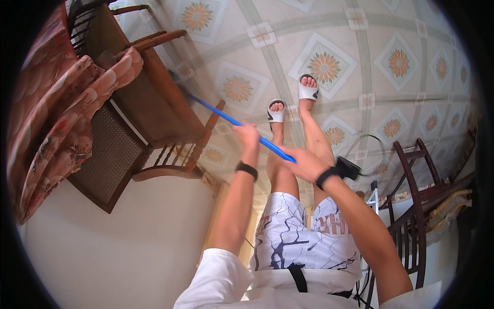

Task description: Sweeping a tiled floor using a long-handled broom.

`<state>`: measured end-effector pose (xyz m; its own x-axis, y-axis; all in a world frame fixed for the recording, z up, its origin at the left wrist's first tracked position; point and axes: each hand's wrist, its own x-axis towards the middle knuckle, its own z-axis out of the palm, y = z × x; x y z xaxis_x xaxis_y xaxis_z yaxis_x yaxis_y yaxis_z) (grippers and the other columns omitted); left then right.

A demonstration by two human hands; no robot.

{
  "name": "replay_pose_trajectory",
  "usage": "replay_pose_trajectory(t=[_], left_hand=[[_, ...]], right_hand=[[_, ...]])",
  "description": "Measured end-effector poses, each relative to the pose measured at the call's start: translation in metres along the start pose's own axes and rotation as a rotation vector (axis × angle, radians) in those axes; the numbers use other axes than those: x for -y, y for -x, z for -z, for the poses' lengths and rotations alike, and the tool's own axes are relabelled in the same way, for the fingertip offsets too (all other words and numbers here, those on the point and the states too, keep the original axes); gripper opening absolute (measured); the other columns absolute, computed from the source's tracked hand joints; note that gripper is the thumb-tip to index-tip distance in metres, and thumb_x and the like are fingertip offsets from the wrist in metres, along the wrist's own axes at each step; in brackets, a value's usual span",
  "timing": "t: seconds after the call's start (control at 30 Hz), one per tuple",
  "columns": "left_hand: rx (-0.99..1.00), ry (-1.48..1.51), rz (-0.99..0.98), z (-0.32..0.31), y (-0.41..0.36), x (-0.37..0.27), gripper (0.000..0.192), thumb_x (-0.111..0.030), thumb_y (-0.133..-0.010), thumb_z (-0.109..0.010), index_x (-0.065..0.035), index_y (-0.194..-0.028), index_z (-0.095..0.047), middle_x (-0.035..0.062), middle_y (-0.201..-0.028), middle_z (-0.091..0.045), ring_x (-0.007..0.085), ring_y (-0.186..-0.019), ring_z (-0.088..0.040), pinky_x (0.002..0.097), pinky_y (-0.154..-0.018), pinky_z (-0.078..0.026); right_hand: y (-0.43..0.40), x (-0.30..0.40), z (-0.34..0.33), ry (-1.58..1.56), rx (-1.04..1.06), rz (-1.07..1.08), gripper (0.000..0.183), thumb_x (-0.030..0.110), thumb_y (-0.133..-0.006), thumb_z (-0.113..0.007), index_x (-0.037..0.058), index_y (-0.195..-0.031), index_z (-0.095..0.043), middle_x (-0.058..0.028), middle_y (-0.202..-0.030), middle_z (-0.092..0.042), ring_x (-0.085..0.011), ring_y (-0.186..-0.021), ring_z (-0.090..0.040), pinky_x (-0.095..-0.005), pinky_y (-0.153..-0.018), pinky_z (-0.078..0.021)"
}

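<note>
Both of my hands are closed around a long blue pole [219, 111] that slants from the centre towards the upper left. My left hand [248, 134] grips it partway along its length, and my right hand [303, 163] holds it near its end. A dark, blurred head [183, 89] sits at the pole's far end, low over the patterned tile floor [235, 73] beside a wooden chair. What kind of head it is, I cannot tell. Black bands circle both wrists, and a small black device hangs by the right one.
At the left stands a wooden armchair [162, 96] with turned posts, and a floral cloth [65, 112] lies near it. A woven-cane panel [112, 150] is below. Dark wooden chairs [418, 201] stand at the right. My feet in white slides [308, 92] are on the floor.
</note>
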<state>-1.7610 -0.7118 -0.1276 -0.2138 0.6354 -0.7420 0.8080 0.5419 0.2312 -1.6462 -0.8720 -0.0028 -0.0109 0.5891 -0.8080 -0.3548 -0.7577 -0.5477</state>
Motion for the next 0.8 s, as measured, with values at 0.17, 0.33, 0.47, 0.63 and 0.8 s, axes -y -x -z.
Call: replay_pose_trajectory(t=[0.17,0.33,0.47,0.63,0.8], left_hand=[[0.061,-0.226,-0.266,-0.058,0.117,0.030,0.046,-0.018,-0.091,-0.041,0.0087,-0.124,-0.023,0.0292,-0.080,-0.058,0.0434,-0.077,-0.058,0.0503,-0.064,-0.044],[0.438,-0.323,-0.160,-0.079,0.285,0.011,0.056,-0.018,-0.091,-0.043,0.0102,-0.131,-0.016,0.0309,-0.088,-0.059,0.0414,-0.079,-0.060,0.0467,-0.066,-0.047],[0.318,-0.171,-0.424,-0.051,0.308,0.058,0.061,-0.019,-0.090,-0.046,0.0082,-0.134,-0.014,0.0272,-0.076,-0.059,0.0374,-0.069,-0.060,0.0409,-0.059,-0.047],[0.642,0.065,-0.235,0.061,0.272,0.027,0.059,-0.017,-0.089,-0.050,-0.0017,-0.136,-0.018,0.0062,-0.071,-0.052,0.0141,-0.057,-0.051,0.0288,-0.050,-0.043],[0.564,-0.159,-0.509,0.068,0.107,-0.030,0.040,-0.016,-0.086,-0.049,-0.0009,-0.120,-0.035,0.0098,-0.071,-0.057,0.0168,-0.055,-0.054,0.0286,-0.049,-0.044]], right_hand=[[0.125,0.015,0.051,-0.079,-0.141,-0.058,0.042,0.014,-0.083,-0.053,0.0078,-0.124,-0.051,-0.0204,-0.089,-0.062,-0.0233,-0.073,-0.061,-0.0322,-0.071,-0.0469],[0.272,0.043,0.075,-0.070,-0.240,-0.606,0.049,0.009,-0.079,-0.059,0.0093,-0.127,-0.050,-0.0088,-0.080,-0.062,-0.0078,-0.063,-0.047,-0.0252,-0.061,-0.0439],[0.307,0.063,0.040,-0.143,-0.235,-0.623,0.050,0.009,-0.082,-0.060,0.0109,-0.130,-0.048,0.0000,-0.065,-0.054,-0.0040,-0.054,-0.041,-0.0215,-0.049,-0.0384],[0.305,0.075,-0.041,-0.512,-0.188,-0.531,0.053,0.009,-0.086,-0.056,0.0137,-0.137,-0.039,0.0030,-0.065,-0.053,-0.0022,-0.051,-0.047,-0.0192,-0.044,-0.0366],[0.156,0.048,-0.110,-0.900,-0.216,-0.229,0.047,0.017,-0.092,-0.049,0.0152,-0.137,-0.037,-0.0014,-0.073,-0.053,-0.0050,-0.049,-0.044,-0.0209,-0.042,-0.0380]])
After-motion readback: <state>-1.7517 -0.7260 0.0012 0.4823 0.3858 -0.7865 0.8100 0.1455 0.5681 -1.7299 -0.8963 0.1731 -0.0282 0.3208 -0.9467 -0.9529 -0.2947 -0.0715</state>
